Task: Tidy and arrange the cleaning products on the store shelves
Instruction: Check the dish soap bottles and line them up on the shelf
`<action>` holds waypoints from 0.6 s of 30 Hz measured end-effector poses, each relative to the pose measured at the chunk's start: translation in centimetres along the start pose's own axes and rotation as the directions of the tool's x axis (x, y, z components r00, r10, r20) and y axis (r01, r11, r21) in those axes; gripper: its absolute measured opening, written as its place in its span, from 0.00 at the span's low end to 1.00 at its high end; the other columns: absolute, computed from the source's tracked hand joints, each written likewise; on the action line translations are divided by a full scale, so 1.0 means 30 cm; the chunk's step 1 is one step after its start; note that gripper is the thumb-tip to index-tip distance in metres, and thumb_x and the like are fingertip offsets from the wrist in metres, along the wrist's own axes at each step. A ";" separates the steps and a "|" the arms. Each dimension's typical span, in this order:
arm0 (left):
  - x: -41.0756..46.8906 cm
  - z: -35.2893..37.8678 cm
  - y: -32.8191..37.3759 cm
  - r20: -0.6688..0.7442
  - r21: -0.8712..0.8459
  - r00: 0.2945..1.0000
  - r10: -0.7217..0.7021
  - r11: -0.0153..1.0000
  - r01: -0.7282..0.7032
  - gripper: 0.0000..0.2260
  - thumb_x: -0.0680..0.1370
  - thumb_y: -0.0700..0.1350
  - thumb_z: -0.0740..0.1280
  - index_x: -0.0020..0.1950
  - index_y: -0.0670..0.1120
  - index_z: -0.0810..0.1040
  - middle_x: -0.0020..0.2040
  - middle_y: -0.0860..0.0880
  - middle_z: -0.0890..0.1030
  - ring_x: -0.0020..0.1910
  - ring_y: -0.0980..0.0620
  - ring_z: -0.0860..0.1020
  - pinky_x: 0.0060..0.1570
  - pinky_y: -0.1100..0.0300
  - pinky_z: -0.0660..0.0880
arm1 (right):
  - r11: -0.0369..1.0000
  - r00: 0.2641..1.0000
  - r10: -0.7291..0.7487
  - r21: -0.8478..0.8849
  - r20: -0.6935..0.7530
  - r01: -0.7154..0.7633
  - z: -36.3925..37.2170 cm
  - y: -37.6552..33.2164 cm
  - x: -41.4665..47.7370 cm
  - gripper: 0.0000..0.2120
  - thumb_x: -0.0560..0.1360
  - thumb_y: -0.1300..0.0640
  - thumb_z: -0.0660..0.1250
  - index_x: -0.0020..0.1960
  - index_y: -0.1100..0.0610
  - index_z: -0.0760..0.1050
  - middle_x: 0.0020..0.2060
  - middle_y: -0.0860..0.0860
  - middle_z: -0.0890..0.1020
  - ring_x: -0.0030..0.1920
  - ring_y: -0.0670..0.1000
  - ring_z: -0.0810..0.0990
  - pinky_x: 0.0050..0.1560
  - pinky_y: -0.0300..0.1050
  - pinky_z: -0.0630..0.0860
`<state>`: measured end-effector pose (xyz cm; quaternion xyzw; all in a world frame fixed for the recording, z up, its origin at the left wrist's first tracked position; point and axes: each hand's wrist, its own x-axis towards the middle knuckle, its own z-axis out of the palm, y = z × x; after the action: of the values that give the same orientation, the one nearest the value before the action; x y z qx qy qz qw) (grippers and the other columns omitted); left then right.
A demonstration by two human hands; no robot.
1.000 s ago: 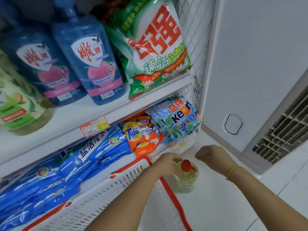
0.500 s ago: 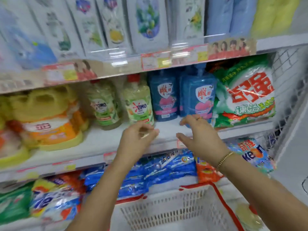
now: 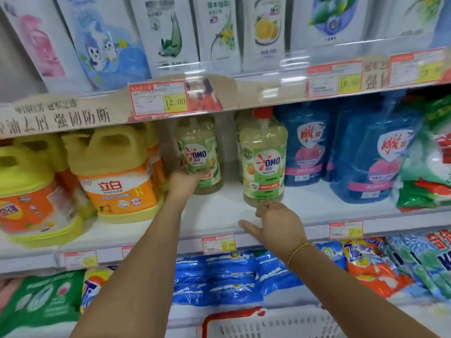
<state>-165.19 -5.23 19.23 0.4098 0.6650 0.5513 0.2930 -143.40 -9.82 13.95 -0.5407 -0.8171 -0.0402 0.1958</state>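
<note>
Two clear green-labelled OMO bottles upright on white middle shelf. Left hand grips left bottle low down. Right hand loosely spread, fingertips at right bottle base. Two blue pouches just right.

We face the shelf.
Our left hand grips the left bottle; our right hand, fingers loose, touches the right bottle at its base.
</note>
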 end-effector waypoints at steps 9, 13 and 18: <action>0.048 0.013 -0.012 0.113 0.023 0.993 0.033 0.999 -0.036 0.34 0.60 0.47 0.82 0.63 0.48 0.74 0.59 0.50 0.81 0.55 0.49 0.80 0.57 0.50 0.77 | 0.989 0.973 -0.070 -0.140 -0.220 0.039 0.083 -0.032 0.007 0.26 0.72 0.37 0.51 0.31 0.56 0.74 0.25 0.52 0.74 0.27 0.53 0.75 0.22 0.43 0.69; -0.044 0.004 -0.025 0.027 0.061 0.997 0.074 0.995 -0.076 0.29 0.61 0.48 0.82 0.58 0.48 0.75 0.54 0.53 0.82 0.51 0.51 0.80 0.50 0.53 0.79 | 0.988 0.986 -0.049 -0.151 -0.159 0.025 0.064 -0.040 -0.004 0.27 0.73 0.37 0.51 0.32 0.56 0.74 0.26 0.52 0.75 0.29 0.53 0.76 0.22 0.44 0.70; -0.182 -0.027 -0.025 -0.052 0.045 0.988 0.147 0.988 -0.145 0.32 0.60 0.45 0.82 0.59 0.50 0.71 0.52 0.56 0.79 0.48 0.57 0.77 0.41 0.66 0.72 | 0.994 0.998 0.020 -0.108 0.058 -0.014 -0.009 -0.066 -0.009 0.30 0.77 0.36 0.46 0.51 0.59 0.76 0.46 0.55 0.79 0.52 0.55 0.78 0.44 0.48 0.77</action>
<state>-163.34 -10.40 18.33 0.4480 0.6522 0.5685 0.2252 -145.02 -10.95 14.38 -0.5585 -0.8145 -0.0666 0.1425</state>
